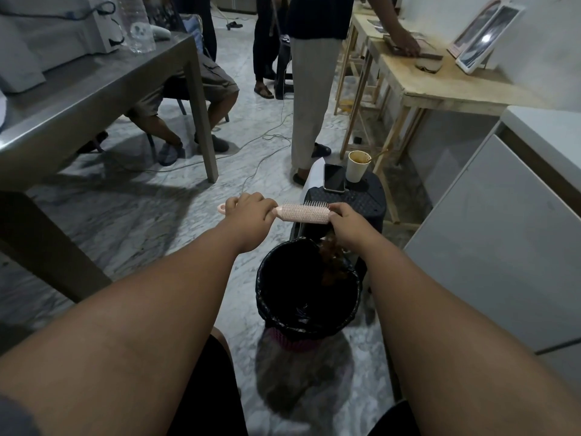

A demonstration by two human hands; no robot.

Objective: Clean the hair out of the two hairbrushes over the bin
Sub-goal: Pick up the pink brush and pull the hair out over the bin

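A pink hairbrush (300,213) lies level in the air, bristles facing up and away, just beyond the bin. My left hand (250,209) grips its handle, whose ringed end sticks out to the left. My right hand (347,220) is closed at the brush's far tip, and a clump of brown hair (333,256) hangs below it over the bin's right rim. The bin (306,316) is round, lined with a black bag, and stands on the floor between my knees. Only one hairbrush is in view.
A black stool (358,201) behind the bin carries a phone (334,177) and a paper cup (357,166). A grey table (103,89) stands at left, a white cabinet (503,231) at right, a wooden bench (440,86) beyond. People sit and stand ahead; cables cross the floor.
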